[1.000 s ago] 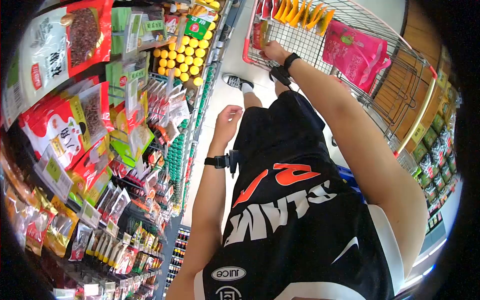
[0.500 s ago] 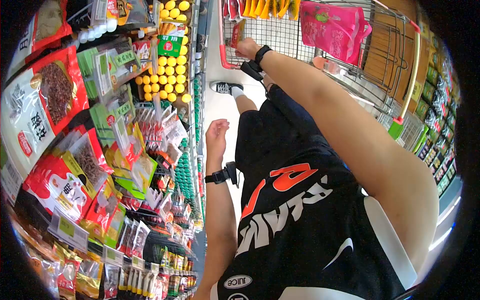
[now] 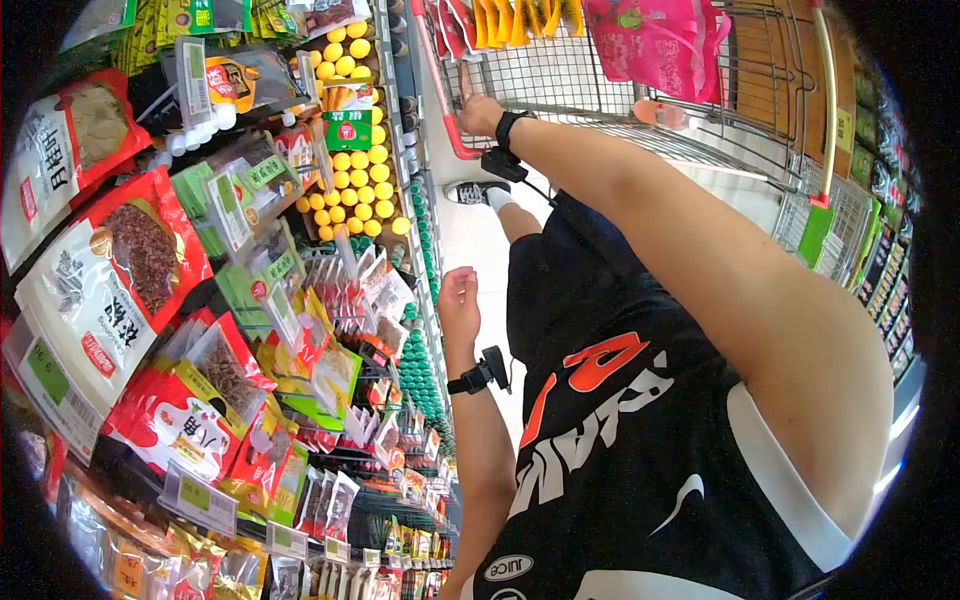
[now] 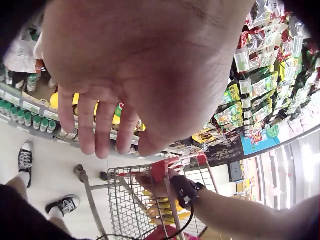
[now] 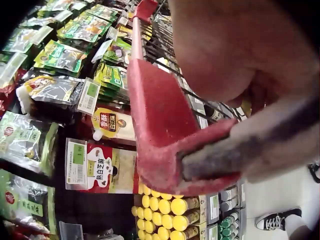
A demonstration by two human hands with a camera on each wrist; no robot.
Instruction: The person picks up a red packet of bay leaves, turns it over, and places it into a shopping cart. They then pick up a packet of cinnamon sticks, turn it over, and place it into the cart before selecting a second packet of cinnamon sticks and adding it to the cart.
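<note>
At the red front corner of a wire shopping cart (image 3: pixel 462 140), my right hand (image 3: pixel 482 116) grips the rim, its fingers over the edge toward the basket. Close up in the right wrist view, the red plastic corner piece (image 5: pixel 162 125) sits right beside the palm; the fingertips are hidden there. My left hand (image 3: pixel 460 305) hangs at my side with loosely bent fingers and holds nothing. Its palm and relaxed fingers (image 4: pixel 103 130) fill the top of the left wrist view. Inside the cart lie a pink bag (image 3: pixel 655 50) and several yellow packets (image 3: pixel 515 22).
Shelves of spice packets (image 3: pixel 175 425) line the left side, with jars with yellow caps (image 3: pixel 360 180) and green-capped bottles (image 3: pixel 432 345) close by. A second cart (image 3: pixel 850 240) stands at the right. Pale floor (image 3: pixel 490 240) shows between the shelf and my legs.
The shelves have slid down in the head view, and more packets show at the top. The right hand and cart corner have shifted left together. The left hand appears lower, still relaxed.
</note>
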